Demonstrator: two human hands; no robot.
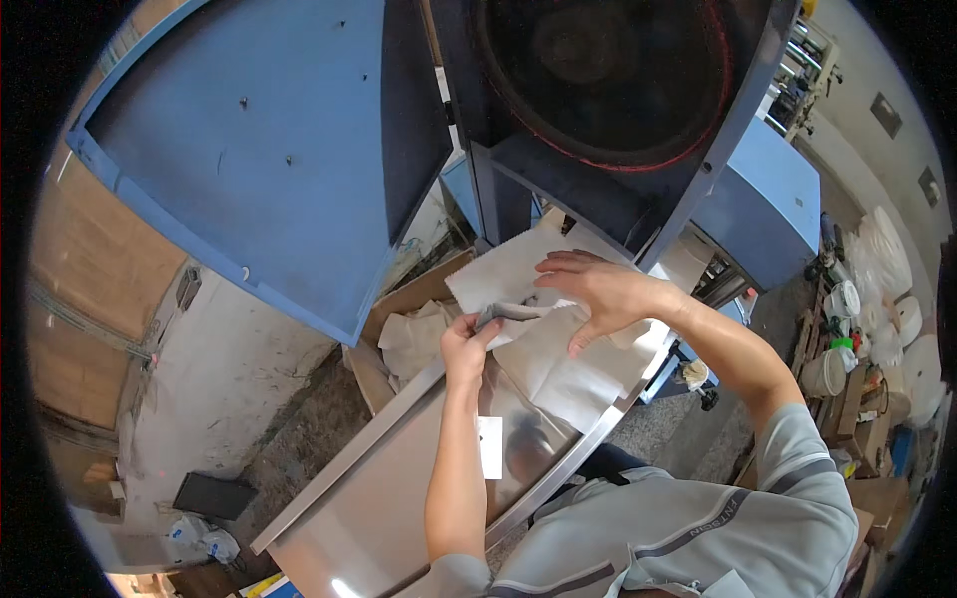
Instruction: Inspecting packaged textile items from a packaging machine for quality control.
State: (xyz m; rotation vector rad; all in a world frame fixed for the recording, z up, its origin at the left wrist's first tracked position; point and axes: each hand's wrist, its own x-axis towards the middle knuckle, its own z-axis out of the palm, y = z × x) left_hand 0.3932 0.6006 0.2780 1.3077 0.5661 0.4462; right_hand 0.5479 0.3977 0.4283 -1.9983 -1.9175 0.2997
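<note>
My left hand point(465, 351) pinches the greyish folded end of a white paper bag point(518, 312) above a steel tray table. Over the same bags, my right hand point(610, 295) is spread, fingers apart and thumb pointing down; whether it touches them I cannot tell. A flat white bag point(503, 267) with a zigzag edge lies just beyond my left hand. More white bags point(563, 374) overlap on the steel surface point(374, 488) below my hands. A small white card point(489, 448) lies beside my left forearm.
A cardboard box point(375, 384) holding crumpled white paper stands past the tray's far-left edge. A blue metal door point(269, 149) hangs open at left, beside a dark machine housing point(608, 80) with a round opening. Buckets point(825, 377) and plastic-wrapped rolls point(879, 254) crowd the right.
</note>
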